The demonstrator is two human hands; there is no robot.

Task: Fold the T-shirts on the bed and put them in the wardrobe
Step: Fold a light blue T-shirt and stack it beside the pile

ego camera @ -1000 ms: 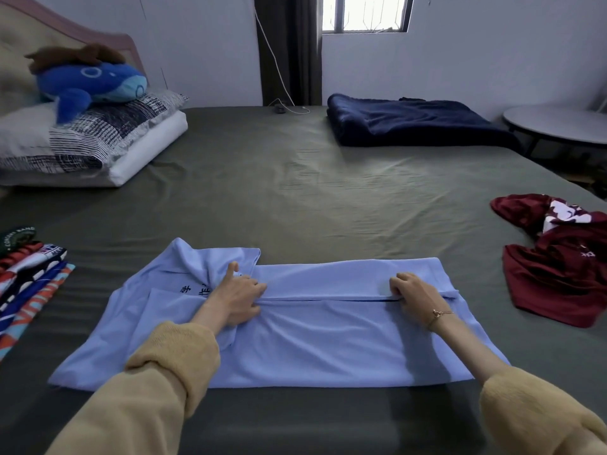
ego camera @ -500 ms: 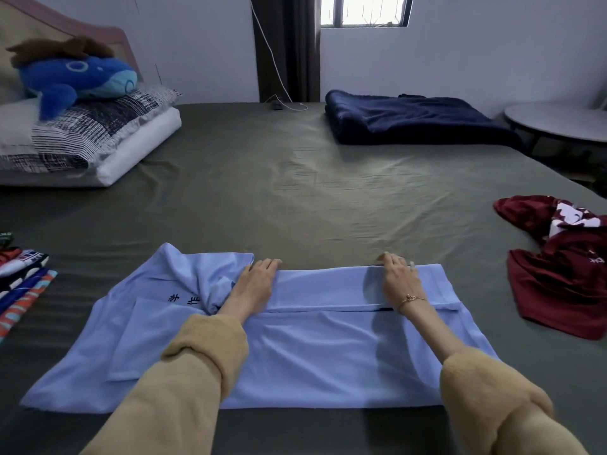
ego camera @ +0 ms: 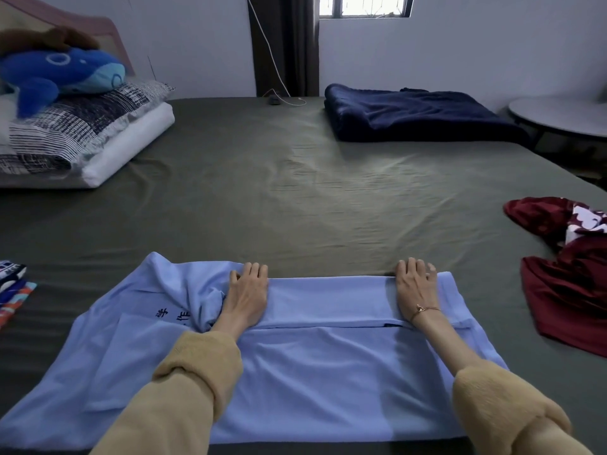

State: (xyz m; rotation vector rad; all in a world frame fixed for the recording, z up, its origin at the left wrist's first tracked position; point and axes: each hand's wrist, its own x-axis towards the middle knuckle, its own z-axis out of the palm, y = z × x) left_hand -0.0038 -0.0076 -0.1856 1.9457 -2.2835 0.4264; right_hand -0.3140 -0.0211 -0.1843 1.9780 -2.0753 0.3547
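- Pressing my left hand (ego camera: 247, 295) flat, fingers straight, on the light blue T-shirt (ego camera: 295, 372) at its far folded edge.
- My right hand (ego camera: 414, 287) lies flat on the same edge, gripping nothing.
- The shirt lies spread across the near bed (ego camera: 295, 198).
- A crumpled maroon T-shirt (ego camera: 571, 280) lies to the right.

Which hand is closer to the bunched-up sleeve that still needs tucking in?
The left hand. It lies flat on the light blue T-shirt right beside the bunched sleeve. The right hand presses the far end.
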